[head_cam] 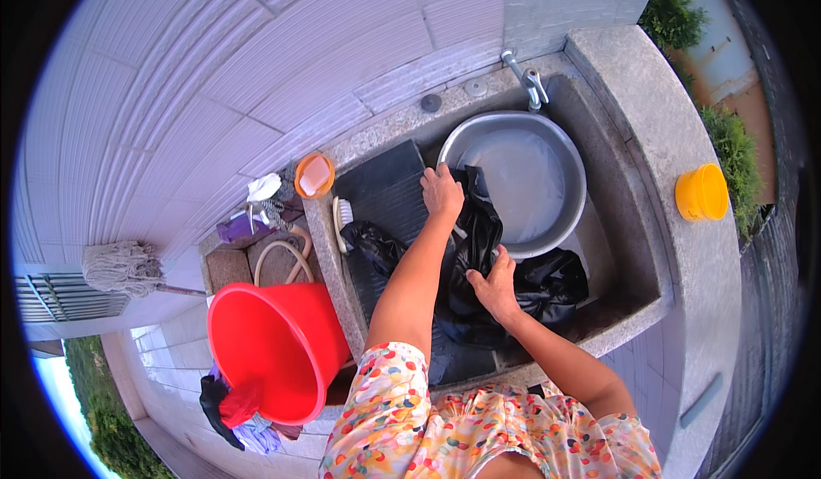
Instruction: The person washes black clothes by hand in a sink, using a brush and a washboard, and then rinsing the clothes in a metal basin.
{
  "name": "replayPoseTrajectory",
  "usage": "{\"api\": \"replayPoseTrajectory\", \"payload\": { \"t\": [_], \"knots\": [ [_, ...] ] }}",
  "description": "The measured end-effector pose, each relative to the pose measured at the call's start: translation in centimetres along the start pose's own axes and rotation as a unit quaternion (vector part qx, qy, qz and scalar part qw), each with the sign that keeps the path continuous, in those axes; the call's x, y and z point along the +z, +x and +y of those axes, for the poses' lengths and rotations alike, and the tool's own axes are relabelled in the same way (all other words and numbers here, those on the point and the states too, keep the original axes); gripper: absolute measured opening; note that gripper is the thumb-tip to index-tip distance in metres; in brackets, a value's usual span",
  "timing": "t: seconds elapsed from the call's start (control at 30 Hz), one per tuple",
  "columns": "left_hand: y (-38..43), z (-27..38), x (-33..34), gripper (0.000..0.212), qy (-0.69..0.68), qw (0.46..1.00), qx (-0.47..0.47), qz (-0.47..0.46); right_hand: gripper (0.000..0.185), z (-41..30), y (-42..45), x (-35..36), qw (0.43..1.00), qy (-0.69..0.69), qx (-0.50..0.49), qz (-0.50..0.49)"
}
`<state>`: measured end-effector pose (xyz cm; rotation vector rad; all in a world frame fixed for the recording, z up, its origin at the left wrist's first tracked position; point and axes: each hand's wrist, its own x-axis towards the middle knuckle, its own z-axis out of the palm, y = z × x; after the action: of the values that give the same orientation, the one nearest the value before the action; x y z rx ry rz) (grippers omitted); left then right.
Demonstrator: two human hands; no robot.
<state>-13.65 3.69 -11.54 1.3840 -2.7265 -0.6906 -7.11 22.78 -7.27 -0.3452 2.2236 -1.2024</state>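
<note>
A wet, shiny black garment (pixel 478 222) lies bunched across the ribbed dark washboard slab (pixel 385 177) of a stone laundry sink. One part of it reaches up to the rim of a grey metal basin (pixel 577 216), which holds cloudy water (pixel 513 177). My left hand (pixel 444 191) grips the cloth's upper edge beside the basin, with its fingers curled. Lower and to the right, my right hand (pixel 497 286) holds the same garment, thumb and fingers spread over a fold. More black fabric (pixel 555 280) spills to the right below the basin.
A scrub brush (pixel 342 222) rests at the slab's left edge, below an orange soap dish (pixel 313 176) with pink soap. The faucet (pixel 532 84) rises behind the basin. At left stands a red bucket (pixel 276 351) with clothes by it. A yellow tub (pixel 701 192) sits on the right ledge (pixel 673 120).
</note>
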Motion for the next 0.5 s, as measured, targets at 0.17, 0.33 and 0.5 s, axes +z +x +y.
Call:
{"api": "replayPoseTrajectory", "payload": {
  "t": [0.17,0.33,0.5],
  "knots": [
    [1.7,0.6,3.3,0.07,0.048,0.993,0.103,-0.016,0.092,2.0,1.9,2.5,0.996,-0.012,0.084,-0.019],
    [-0.1,0.6,10.9,0.094,0.098,0.964,0.115,-0.217,0.094,4.2,1.2,3.8,0.997,-0.061,-0.038,-0.024],
    [-1.7,2.0,12.0,0.077,-0.01,0.953,0.171,-0.251,0.102,4.8,1.5,3.2,1.0,-0.011,0.008,0.005]
  ]
}}
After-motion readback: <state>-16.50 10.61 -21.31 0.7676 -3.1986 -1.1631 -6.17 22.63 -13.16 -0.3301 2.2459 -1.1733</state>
